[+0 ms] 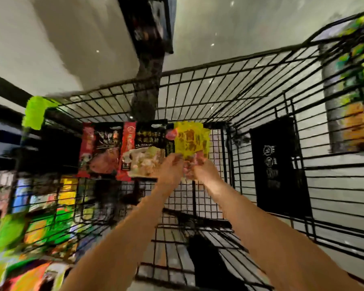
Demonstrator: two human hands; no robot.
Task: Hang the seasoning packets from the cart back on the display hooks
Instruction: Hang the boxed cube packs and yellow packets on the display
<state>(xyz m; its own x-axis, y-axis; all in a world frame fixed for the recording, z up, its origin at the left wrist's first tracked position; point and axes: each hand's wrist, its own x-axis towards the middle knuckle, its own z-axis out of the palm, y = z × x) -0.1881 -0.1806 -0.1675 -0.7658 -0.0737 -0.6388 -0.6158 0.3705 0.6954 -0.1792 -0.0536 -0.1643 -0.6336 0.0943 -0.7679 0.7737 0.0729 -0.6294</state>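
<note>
two bare arms are seen reaching into a black wire cart (250, 85), where seasoning packets are held up against the far end of the basket. the left hand (172, 164) is curled round the lower edge of a red-and-black packet (143, 152); a similar dark red packet (101, 150) is fanned out just beside it toward the cart's left wall. a yellow packet (189, 139) is pinched at its bottom edge by the right hand (202, 166), close to the left hand. individual fingers cannot be told apart through the motion blur. a green corner guard (35, 112) is seen on the cart's far left corner. blurred shelf goods (51, 217) are visible beyond the left wall.
</note>
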